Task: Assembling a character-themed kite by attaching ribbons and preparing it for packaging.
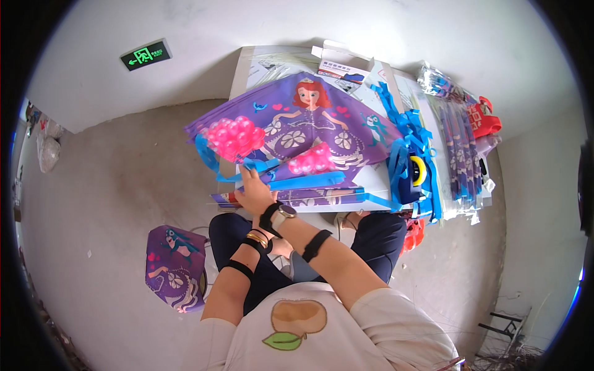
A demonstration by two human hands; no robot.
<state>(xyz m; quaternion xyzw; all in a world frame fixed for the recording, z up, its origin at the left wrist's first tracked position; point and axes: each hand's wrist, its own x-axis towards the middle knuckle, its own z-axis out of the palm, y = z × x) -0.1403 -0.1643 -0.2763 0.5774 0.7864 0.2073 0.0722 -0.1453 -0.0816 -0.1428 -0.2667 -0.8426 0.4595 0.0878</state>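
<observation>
A purple kite (312, 117) printed with a red-haired princess and pink balloons lies spread across the table, its lower part folded over. At its near left edge, my right hand (252, 193), with a watch at the wrist, has its fingers closed on a blue ribbon (263, 166) beside the folded fabric. My forearms cross. Under the right wrist, my left hand (262, 224) is mostly covered, so its fingers do not show. Another blue strip (306, 180) lies along the folded part, just right of my right hand.
Blue ribbons (413, 127) heap right of the kite, around a dark blue and yellow tape dispenser (416, 172). Wrapped purple kites (459, 148) and a red item (486, 119) lie farther right. An opened carton (343, 62) stands at the back. Purple printed fabric (176, 269) hangs at lower left.
</observation>
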